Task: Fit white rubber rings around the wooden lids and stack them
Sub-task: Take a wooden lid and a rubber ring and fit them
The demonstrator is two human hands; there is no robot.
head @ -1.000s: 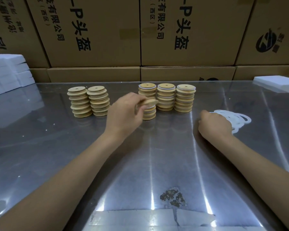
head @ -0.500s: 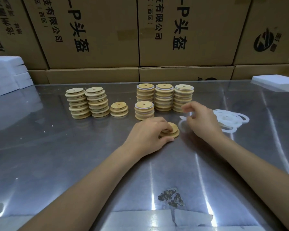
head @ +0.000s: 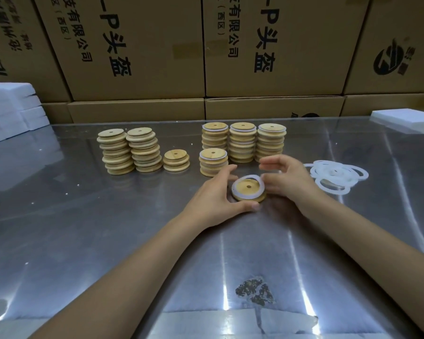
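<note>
A round wooden lid (head: pixel 248 192) with a small centre hole lies on the steel table, a white rubber ring (head: pixel 238 184) laid over its top. My left hand (head: pixel 216 199) curls round the lid's left and front edge. My right hand (head: pixel 287 178) pinches the ring at the lid's right side. Ringed lids stand behind in three tall stacks (head: pixel 242 141) and one short stack (head: pixel 213 161). Plain lids stand at the left in two tall stacks (head: pixel 130 151) and a low pile (head: pixel 176 160). Loose white rings (head: pixel 335 176) lie in a heap to the right.
Cardboard boxes (head: pixel 137 45) line the back edge of the table. White foam blocks (head: pixel 10 108) sit at the far left, and a white slab (head: pixel 406 118) at the far right. A dark stain (head: pixel 253 292) marks the table's near part.
My left hand carried a plain lid from the left stacks and set it down in the middle. My right hand brought a ring from the heap and laid it over the lid.
</note>
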